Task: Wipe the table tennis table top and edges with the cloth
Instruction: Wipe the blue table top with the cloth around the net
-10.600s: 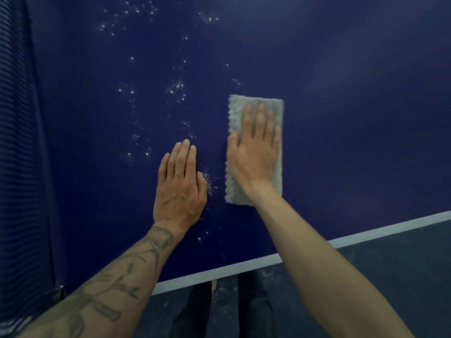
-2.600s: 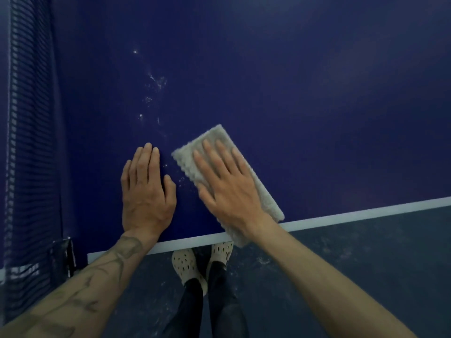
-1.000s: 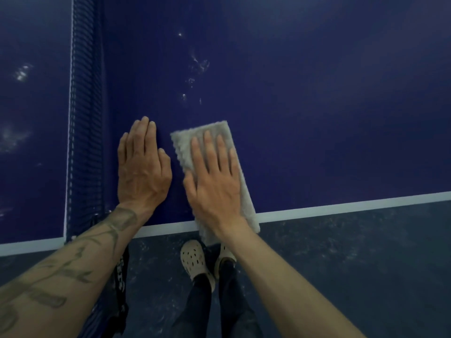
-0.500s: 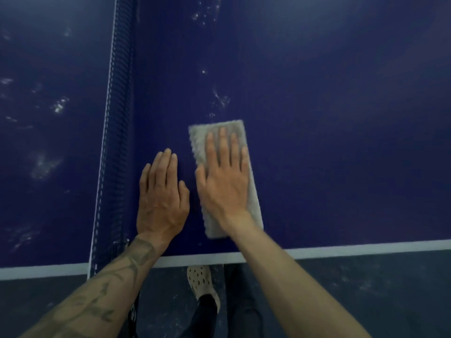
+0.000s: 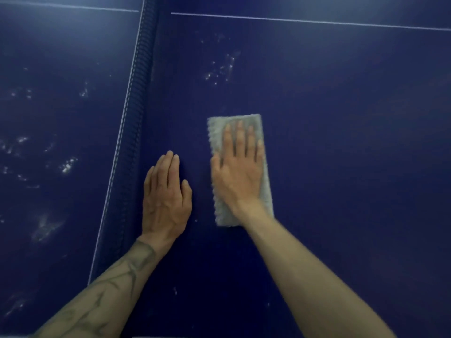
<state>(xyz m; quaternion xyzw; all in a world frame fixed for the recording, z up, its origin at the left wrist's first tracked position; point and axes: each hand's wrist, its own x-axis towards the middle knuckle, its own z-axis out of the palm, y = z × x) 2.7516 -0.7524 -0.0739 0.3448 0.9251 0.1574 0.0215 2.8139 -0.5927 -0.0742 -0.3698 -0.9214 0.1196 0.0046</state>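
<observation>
A folded grey cloth (image 5: 264, 191) lies flat on the dark blue table tennis table top (image 5: 341, 142). My right hand (image 5: 240, 170) presses on it with straight, spread fingers. My left hand (image 5: 166, 198) rests flat on the bare table just to the left of the cloth, a short gap between them. White specks of dirt (image 5: 220, 68) lie on the table beyond the cloth.
The net (image 5: 133, 123) runs from near to far just left of my left hand. Beyond it, the other half of the table (image 5: 48, 118) carries several whitish smears. A thin white centre line (image 5: 305, 20) crosses the far part.
My right hand has pushed the cloth away from the near edge, farther onto the table. The view has tilted forward, so the near white edge and the floor are out of sight.
</observation>
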